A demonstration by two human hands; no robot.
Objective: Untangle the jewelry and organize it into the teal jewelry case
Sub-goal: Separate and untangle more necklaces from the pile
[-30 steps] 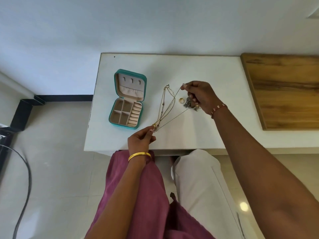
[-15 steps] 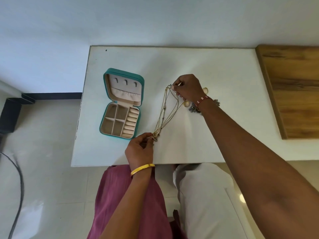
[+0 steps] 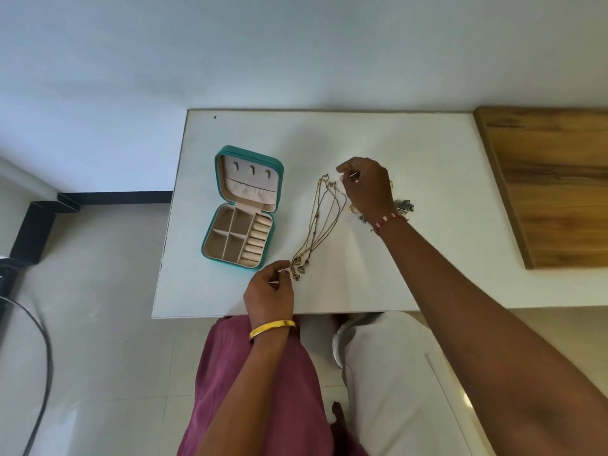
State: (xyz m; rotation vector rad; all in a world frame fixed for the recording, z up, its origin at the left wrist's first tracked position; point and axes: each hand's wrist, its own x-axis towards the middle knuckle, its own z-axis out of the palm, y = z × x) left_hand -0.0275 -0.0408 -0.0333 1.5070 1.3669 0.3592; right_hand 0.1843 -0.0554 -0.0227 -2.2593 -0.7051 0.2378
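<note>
Several thin gold necklaces (image 3: 324, 222) lie stretched in a tangled bundle on the white table (image 3: 411, 153). My left hand (image 3: 268, 291) pinches their near end, where small pendants (image 3: 298, 266) hang together. My right hand (image 3: 367, 187) pinches the far end by the clasps. The teal jewelry case (image 3: 241, 209) stands open to the left of the chains, its beige compartments and ring rolls bare. A gold ring (image 3: 353, 208) and a dark beaded piece (image 3: 403, 205) lie partly hidden under my right wrist.
A wooden board (image 3: 552, 182) covers the right part of the table. The table's near edge lies just behind my left wrist, above my lap. A black cable (image 3: 42, 350) curves over the tiled floor at the left.
The necklaces have come down from a raised, taut hold to lie on the table. My right hand moved left toward the clasp end. My left hand keeps its pinch at the pendants.
</note>
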